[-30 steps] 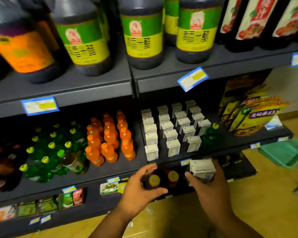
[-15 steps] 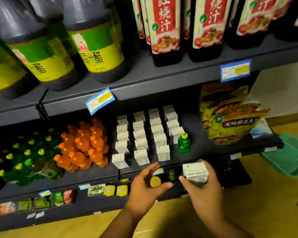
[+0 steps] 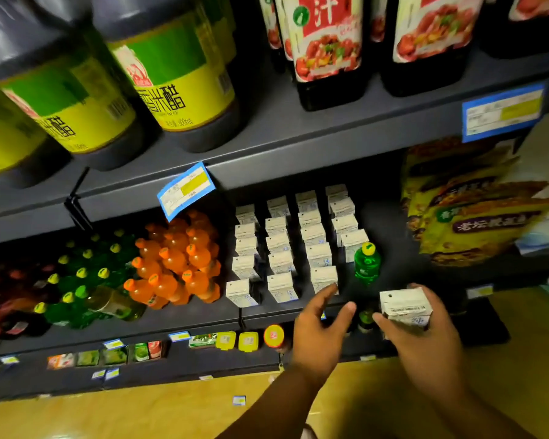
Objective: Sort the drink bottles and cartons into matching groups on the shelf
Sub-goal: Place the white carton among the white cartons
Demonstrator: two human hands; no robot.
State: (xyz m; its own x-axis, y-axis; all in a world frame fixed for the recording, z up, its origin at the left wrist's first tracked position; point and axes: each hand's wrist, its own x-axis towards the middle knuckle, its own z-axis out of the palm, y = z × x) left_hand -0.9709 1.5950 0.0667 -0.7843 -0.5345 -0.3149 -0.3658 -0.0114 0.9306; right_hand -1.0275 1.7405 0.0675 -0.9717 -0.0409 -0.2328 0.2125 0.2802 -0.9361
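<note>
White cartons (image 3: 295,245): they stand in four neat rows in the middle of the shelf (image 3: 178,318). The front ones are close to its front edge.
Held carton (image 3: 404,307): one more white carton, up in the air in front of the shelf edge, just below and to the right of the lone green bottle (image 3: 366,263).
Right hand (image 3: 425,340): its fingers curl round the held carton and grip it.
Left hand (image 3: 317,331): its fingers are spread wide and hold nothing. The tips are by the front carton of the third row, but it is not clear if they touch it.
Lone green bottle: it stands upright at the front of the short fourth row, just beside the cartons and well apart from the other green ones.
Orange bottles (image 3: 178,261): packed tight, just left of the cartons.
Green bottles (image 3: 86,280): bunched left of the orange ones.
Open room: a bare dark bit of shelf lies between the fourth row and the snack bags (image 3: 476,217) on the right.
Floor (image 3: 140,413): yellow, below the shelves.
</note>
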